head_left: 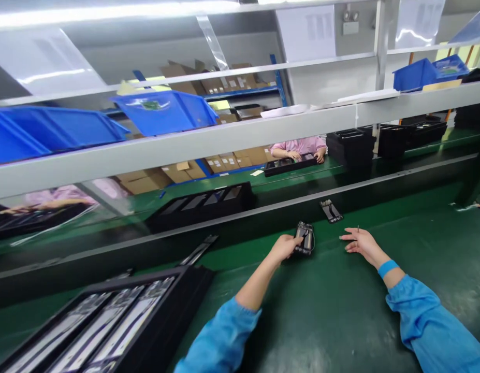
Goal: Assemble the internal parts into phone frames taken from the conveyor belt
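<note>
My left hand [284,247] is closed on the near left edge of an opened phone body [304,238], whose dark inner parts and a thin wire loop show. It is held over the green work surface [321,300]. To the right, my right hand [362,244] hovers with its fingers apart, near a second phone part [331,211] lying by the back ledge. A tiny dark point shows at its fingers, too small to name. A blue band [388,268] circles the right wrist. Both arms wear blue sleeves.
A black tray [158,321] of several long phone assemblies stands at the lower left, with a strip-like part [201,249] behind it. Blue bins [165,111] sit on the shelf above. Across the bench, a person in pink [300,150] handles another black tray [290,165].
</note>
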Action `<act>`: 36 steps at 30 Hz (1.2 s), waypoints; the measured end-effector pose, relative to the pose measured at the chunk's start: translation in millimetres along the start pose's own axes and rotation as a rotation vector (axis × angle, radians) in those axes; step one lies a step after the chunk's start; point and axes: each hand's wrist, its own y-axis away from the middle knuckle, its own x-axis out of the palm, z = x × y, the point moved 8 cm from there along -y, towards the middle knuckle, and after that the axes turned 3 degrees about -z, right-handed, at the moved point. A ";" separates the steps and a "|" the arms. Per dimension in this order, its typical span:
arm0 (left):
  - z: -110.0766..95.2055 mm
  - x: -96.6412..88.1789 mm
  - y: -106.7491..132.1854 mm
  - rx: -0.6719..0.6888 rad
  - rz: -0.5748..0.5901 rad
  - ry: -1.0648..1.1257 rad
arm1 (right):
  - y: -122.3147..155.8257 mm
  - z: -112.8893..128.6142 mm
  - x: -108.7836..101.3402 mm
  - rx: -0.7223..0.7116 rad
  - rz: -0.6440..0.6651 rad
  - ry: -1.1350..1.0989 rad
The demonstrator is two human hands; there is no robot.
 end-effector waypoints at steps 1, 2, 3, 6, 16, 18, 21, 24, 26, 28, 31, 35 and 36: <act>11.6 7.3 18.2 0.008 0.032 0.005 | 1.6 -1.8 -0.7 -0.014 0.005 0.051; 22.1 16.3 38.2 0.018 0.075 0.010 | 4.6 -3.1 -0.2 -0.036 0.013 0.108; 30.1 26.2 59.0 0.035 0.125 0.017 | 9.3 -3.5 1.8 -0.067 0.028 0.169; 31.8 51.1 113.1 0.139 0.261 0.041 | 31.7 -0.6 18.3 -0.179 0.129 0.355; -36.1 53.3 152.4 0.894 0.036 -0.201 | 94.9 11.6 15.4 -0.195 0.275 0.526; -22.8 49.5 155.6 0.780 -0.005 -0.213 | 112.5 14.3 -0.2 -0.217 0.230 0.633; -13.9 46.8 164.4 0.692 -0.013 -0.201 | 144.9 7.6 -4.0 -0.140 0.274 0.842; -25.3 52.2 167.9 0.728 0.003 -0.135 | 170.9 -0.4 12.4 -0.043 0.360 1.008; -36.0 56.8 166.3 0.768 -0.008 -0.092 | 178.9 0.5 25.3 -0.046 0.366 1.110; -42.6 59.6 164.2 0.797 -0.026 -0.076 | 181.3 1.8 34.4 -0.055 0.368 1.209; -43.6 60.0 165.3 0.825 -0.021 -0.086 | 180.4 2.2 38.0 -0.040 0.401 1.289; -40.1 56.0 170.5 0.846 -0.039 -0.069 | 175.4 4.7 37.1 -0.009 0.475 1.054; -40.0 55.4 171.4 0.852 -0.056 -0.060 | 173.3 2.6 35.7 0.044 0.486 0.967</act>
